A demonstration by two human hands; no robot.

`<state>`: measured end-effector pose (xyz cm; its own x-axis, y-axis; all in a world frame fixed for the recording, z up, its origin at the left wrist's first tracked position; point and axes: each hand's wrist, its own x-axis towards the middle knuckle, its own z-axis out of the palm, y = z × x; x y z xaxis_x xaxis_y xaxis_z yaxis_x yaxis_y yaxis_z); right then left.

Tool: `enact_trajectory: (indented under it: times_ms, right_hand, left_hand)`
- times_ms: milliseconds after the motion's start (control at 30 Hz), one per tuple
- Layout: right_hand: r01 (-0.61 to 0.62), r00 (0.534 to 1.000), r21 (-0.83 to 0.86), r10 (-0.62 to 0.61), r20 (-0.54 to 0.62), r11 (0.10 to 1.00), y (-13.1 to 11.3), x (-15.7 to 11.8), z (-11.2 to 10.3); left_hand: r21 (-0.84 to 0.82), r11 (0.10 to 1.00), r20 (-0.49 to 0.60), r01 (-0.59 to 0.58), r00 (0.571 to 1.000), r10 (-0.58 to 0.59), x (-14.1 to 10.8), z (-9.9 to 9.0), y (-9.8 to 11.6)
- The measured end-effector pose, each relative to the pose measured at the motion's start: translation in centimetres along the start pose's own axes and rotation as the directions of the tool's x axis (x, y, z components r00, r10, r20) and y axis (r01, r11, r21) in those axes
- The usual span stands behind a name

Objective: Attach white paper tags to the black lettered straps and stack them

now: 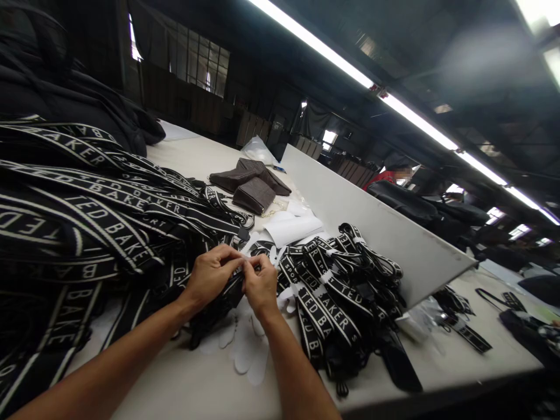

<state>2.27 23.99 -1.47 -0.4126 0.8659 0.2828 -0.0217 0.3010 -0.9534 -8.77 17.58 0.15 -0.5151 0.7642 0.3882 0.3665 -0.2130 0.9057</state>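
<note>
My left hand (210,275) and my right hand (261,284) meet at the middle, both closed in a pinch with fingertips together. Between them shows a bit of a small white strip (247,255), largely covered by the fingers. A black strap (238,284) lies directly below the fingertips; whether the strip goes round it I cannot tell. Left of my hands a big heap of black-and-white lettered straps (109,204) is piled up. To the right, strap bundles (326,297) with white bands round them lie stacked. White rounded paper tags (247,350) are spread beneath my wrists.
Dark brown pouches (254,192) and white paper sheets (293,228) lie farther back. A pale upright panel (350,204) divides the table (184,385). Black bags (87,105) are heaped at the far left. Beyond the panel a person in red (385,177) is partly visible.
</note>
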Motion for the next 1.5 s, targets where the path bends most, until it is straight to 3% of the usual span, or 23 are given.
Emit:
enact_trajectory:
  times_ms: [67,133,200,267,333,400,633,867,1067,1233,1400,1500]
  right_hand:
    - [0.057,0.998,-0.094,-0.060,-0.023,0.994,-0.1,-0.1,0.0]
    - [0.107,0.992,-0.185,-0.116,-0.038,0.977,-0.1,-0.2,-0.1]
    - [0.145,0.986,-0.261,-0.161,-0.038,0.954,-0.1,-0.2,-0.1]
    - [0.170,0.981,-0.327,-0.191,-0.031,0.929,-0.1,-0.2,-0.1]
    - [0.170,0.980,-0.377,-0.195,-0.029,0.911,0.0,-0.2,-0.1]
    - [0.151,0.983,-0.386,-0.178,-0.036,0.910,0.2,-0.1,-0.2]
    - [0.052,0.990,-0.267,-0.085,-0.110,0.962,2.1,1.1,-0.6]
    - [0.123,0.990,-0.123,-0.131,-0.055,0.985,1.4,0.1,-0.1]
    - [0.149,0.988,-0.076,-0.152,-0.031,0.986,1.3,0.1,-0.1]
    - [0.125,0.992,-0.040,-0.124,0.023,0.991,1.2,0.1,0.0]
    - [0.218,0.971,-0.167,-0.230,-0.060,0.962,0.0,-0.3,0.1]
    - [0.097,0.995,-0.182,-0.093,0.030,0.978,-0.4,-0.4,0.0]
  left_hand:
    - [-0.177,0.966,0.041,0.188,0.982,-0.183,0.0,0.1,0.2]
    - [-0.269,0.924,0.081,0.270,0.963,-0.258,0.1,0.1,0.3]
    - [-0.225,0.951,0.058,0.213,0.977,-0.205,0.0,0.2,0.3]
    - [-0.091,0.994,0.018,0.056,0.998,-0.055,0.0,0.2,0.1]
    - [0.049,0.992,0.018,-0.120,0.993,0.120,-0.1,0.2,-0.3]
    - [0.122,0.970,0.055,-0.212,0.977,0.207,0.0,0.1,-0.8]
    - [0.070,0.996,0.276,-0.046,0.961,0.025,0.6,0.0,-1.8]
    - [-0.032,0.997,0.126,0.076,0.989,-0.071,1.3,-0.6,-1.4]
    - [-0.072,0.990,0.243,0.124,0.965,-0.103,1.5,-1.1,-0.5]
    - [0.169,0.982,0.153,0.084,0.982,-0.110,1.1,-0.8,-0.4]
    - [0.326,0.933,0.022,0.155,0.985,-0.171,0.7,-0.3,-0.2]
    - [0.334,0.935,0.049,0.115,0.989,-0.140,0.3,0.0,0.0]
